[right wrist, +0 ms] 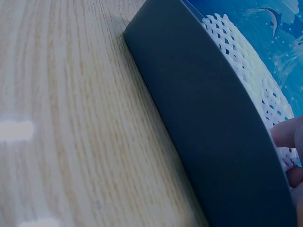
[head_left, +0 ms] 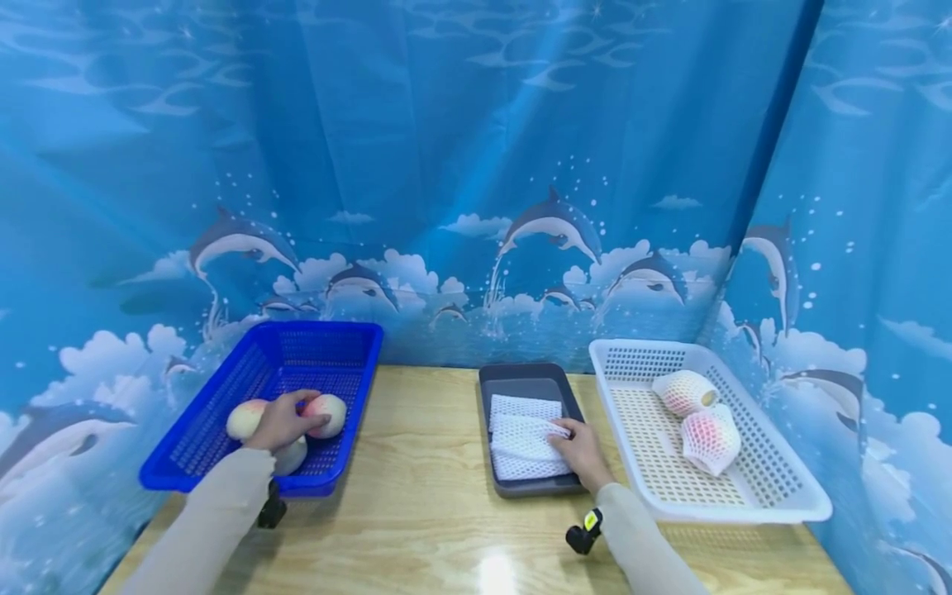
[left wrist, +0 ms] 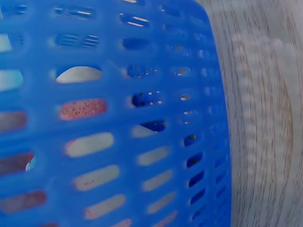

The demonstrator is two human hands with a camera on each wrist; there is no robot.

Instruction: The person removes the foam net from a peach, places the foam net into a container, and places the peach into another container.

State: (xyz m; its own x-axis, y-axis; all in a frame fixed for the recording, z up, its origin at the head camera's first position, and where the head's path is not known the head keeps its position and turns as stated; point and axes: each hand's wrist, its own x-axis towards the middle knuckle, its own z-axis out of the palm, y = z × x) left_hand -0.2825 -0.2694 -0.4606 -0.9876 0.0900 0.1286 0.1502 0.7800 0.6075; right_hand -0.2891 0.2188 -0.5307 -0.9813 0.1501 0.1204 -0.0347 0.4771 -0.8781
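Note:
In the blue basket, my left hand curls its fingers and thumb round a pale peach with a pink blush. Two more peaches lie by that hand, one to its left and one partly under it. The left wrist view shows fruit only through the slots of the basket wall. My right hand pinches the right edge of a white foam net sleeve stacked in a dark grey tray. In the right wrist view, fingers touch the netting behind the tray wall.
A white basket on the right holds two peaches in foam nets, one at the back and one in front. All stand on a wooden table. Behind hangs a blue dolphin-print curtain.

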